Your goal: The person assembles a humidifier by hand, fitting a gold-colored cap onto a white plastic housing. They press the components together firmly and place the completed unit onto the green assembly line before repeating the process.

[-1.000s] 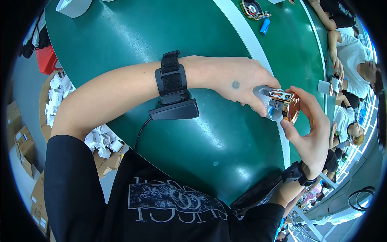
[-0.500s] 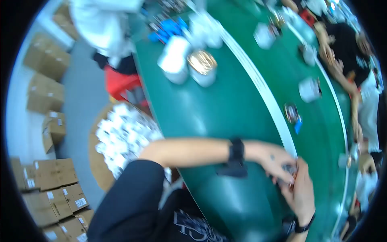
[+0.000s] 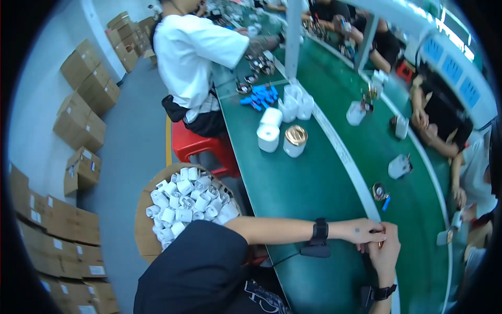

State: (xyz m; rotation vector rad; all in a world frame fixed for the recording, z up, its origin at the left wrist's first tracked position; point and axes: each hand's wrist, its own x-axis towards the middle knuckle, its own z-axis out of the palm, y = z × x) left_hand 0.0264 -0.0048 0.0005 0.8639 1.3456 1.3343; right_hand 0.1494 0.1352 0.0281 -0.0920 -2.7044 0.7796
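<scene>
My left hand point(image 3: 360, 231) reaches across the green bench from the left, a black band on its wrist. Its fingers meet those of my right hand point(image 3: 385, 250), which comes up from the lower edge with another black band. Both hands are closed together around a small part with a coppery glint point(image 3: 381, 244), almost wholly hidden by the fingers. Beyond them on the green surface lies a round metallic part point(image 3: 378, 191) with a blue piece point(image 3: 386, 203) beside it. Farther up the bench stand white cylindrical housings point(image 3: 268, 138) and a white housing with a gold-coloured top point(image 3: 295, 140).
A large carton point(image 3: 146, 230) heaped with white housings stands left of the bench. Behind it are a red stool point(image 3: 206, 149) and a person in white point(image 3: 191, 57). Blue pieces point(image 3: 260, 97) lie up the bench. Co-workers sit along the right; cartons point(image 3: 68, 230) line the left wall.
My view has lifted, showing more of the far bench and the person in white. My hands stay together, with the part now more covered by the fingers.
</scene>
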